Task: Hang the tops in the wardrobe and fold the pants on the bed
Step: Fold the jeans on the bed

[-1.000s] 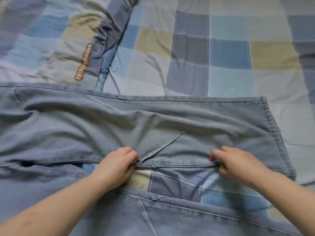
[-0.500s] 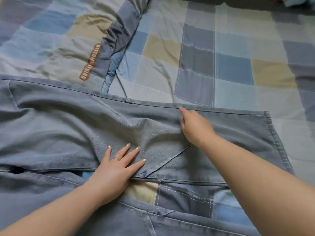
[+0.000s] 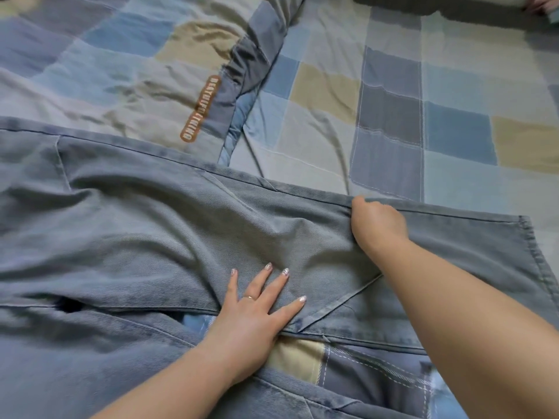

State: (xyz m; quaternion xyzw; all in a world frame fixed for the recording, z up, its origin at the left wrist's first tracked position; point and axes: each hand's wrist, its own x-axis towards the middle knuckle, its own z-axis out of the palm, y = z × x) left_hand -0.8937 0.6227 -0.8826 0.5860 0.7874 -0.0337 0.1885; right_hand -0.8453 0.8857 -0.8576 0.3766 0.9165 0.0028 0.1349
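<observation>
Light blue denim pants (image 3: 145, 237) lie spread across the checked bed cover (image 3: 393, 116), one leg running left to right with its hem at the right. My left hand (image 3: 257, 313) rests flat on the leg near its lower seam, fingers spread, a ring on one finger. My right hand (image 3: 376, 225) is at the leg's far edge, fingers curled around the seam there. A second denim leg (image 3: 90, 373) lies nearer me at the bottom, with a gap of bed cover showing between the two.
A folded checked quilt (image 3: 136, 71) with a brown label (image 3: 201, 108) lies at the back left. Dark fabric (image 3: 438, 7) shows at the top right edge. Flat bed cover stretches beyond the pants on the right.
Both hands let go of the near seam. My left hand flattened onto the denim, and my right hand reached across to the far edge and closed on it.
</observation>
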